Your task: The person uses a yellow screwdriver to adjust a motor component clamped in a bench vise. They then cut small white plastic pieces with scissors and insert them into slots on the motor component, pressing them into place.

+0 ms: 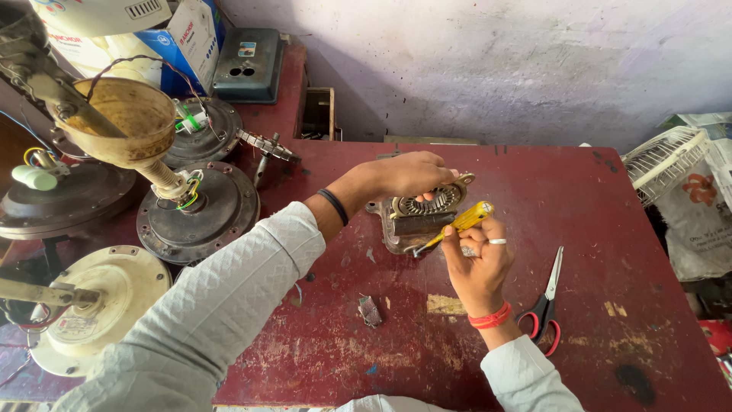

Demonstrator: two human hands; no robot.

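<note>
The motor (423, 216), a small metal part with a ring of slots, sits near the middle of the red table (579, 229), a little toward the back wall. The left hand (400, 177) comes over it from the left and clamps down on its top, fingers curled round the upper rim. The right hand (476, 263) is just below and to the right of it, fingers closed round a yellow screwdriver (461, 223). The tool's long axis runs on a slant, handle up and to the right, shaft down and to the left, its tip meeting the motor's lower front edge. So the work lies up and left of the right hand, and the left hand is already on it. Red-handled scissors (547, 305) lie off to the right, well apart, blades pointing away from the person. At the back left stands a blue-and-white carton (179, 38), with a dark grey box (250, 65) beside it. Fan motors (200, 214) crowd the left side. A bag (698, 221) with a red print hangs at the right edge.
</note>
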